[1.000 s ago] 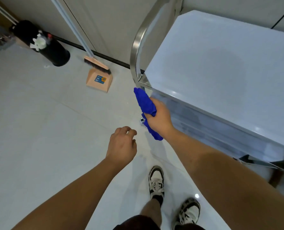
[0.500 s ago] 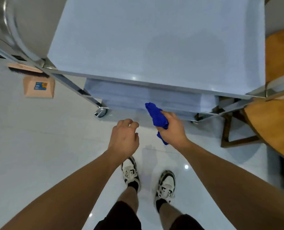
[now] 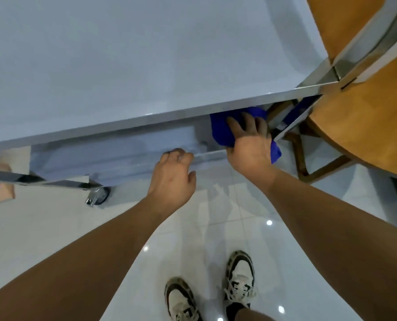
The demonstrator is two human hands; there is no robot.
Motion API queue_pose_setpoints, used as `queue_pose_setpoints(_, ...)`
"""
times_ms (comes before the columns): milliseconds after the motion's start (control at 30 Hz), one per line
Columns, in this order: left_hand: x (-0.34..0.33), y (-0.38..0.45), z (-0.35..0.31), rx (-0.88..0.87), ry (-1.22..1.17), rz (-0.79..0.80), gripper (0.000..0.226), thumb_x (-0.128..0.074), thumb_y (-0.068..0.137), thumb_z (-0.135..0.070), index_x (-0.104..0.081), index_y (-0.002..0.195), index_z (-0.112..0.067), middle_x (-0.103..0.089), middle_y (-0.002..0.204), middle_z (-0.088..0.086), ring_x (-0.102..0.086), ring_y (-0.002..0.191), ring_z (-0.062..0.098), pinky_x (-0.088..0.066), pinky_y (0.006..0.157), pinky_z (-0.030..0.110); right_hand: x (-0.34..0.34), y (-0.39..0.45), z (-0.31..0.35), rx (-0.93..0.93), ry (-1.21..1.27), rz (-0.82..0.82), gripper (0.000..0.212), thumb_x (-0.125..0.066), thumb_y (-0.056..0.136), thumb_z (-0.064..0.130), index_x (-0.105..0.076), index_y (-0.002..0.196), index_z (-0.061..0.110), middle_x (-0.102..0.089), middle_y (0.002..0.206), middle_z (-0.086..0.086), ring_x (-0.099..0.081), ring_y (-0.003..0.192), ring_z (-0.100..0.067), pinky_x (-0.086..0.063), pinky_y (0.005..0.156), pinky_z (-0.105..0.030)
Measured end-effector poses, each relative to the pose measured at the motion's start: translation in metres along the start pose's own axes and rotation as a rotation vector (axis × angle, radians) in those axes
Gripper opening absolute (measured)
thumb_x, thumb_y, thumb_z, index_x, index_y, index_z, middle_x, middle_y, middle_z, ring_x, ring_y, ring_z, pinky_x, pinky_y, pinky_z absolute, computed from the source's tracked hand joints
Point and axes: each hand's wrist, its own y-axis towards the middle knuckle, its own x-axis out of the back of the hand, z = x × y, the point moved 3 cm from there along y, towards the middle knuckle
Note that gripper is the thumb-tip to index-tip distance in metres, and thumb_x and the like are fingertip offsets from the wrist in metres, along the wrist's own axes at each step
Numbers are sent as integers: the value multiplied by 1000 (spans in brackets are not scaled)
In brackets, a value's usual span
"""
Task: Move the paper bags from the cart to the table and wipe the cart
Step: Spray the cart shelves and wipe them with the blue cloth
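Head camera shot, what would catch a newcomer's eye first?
The blue cloth, pressed by the right hand onto the cart's lower shelf under the wide pale top shelf. The left hand rests at that lower shelf's edge, and a wooden table sits at right.

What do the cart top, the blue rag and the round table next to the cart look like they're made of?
Cart top: smooth pale grey-blue sheet with a soft sheen, maybe coated metal or laminate; it reflects light faintly along its edge. Blue rag: soft cloth, likely microfibre, bunched and creased under the right hand. Round table: wood or wood veneer, warm orange-brown with a satin finish.
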Motion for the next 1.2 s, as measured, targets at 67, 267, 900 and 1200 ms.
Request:
queue_pose_setpoints(67,-16,28,5,-42,36,-57,40,-63,93,-22,-63,131,-8,-56,139,17,-49,126,39,-42,104,47,-34,6,-13,26,-131,146,83,-52,88,69,-16,156,41,-7,166,-6,-1,151,-40,-18,115,-67)
queue_pose_setpoints(267,-52,91,10,-123,72,-214,50,-46,95,-36,-63,128,-4,-57,137,24,-52,125,44,-43,103,53,-69,12,-28,85,-153,-65,88,-21,83,88,-9,158,43,-2,168,-5,11,153,-36,0,118,-67)
queue_pose_setpoints(900,-55,199,37,78,279,-154,55,-16,102,-57,-5,156,-48,-5,169,-10,-5,153,37,-7,119,64,-47,124,-16,113,-74,-155,88,-30,79,91,-14,154,48,-9,166,4,2,151,-33,-5,117,-63)
queue_pose_setpoints(1200,-58,200,41,48,246,-174,59,-15,101,-61,-5,157,-46,-1,168,-12,2,154,34,-1,120,63,-31,248,2,97,-95,-202,93,-29,74,94,-20,153,48,-17,165,1,-7,151,-36,-7,119,-64)
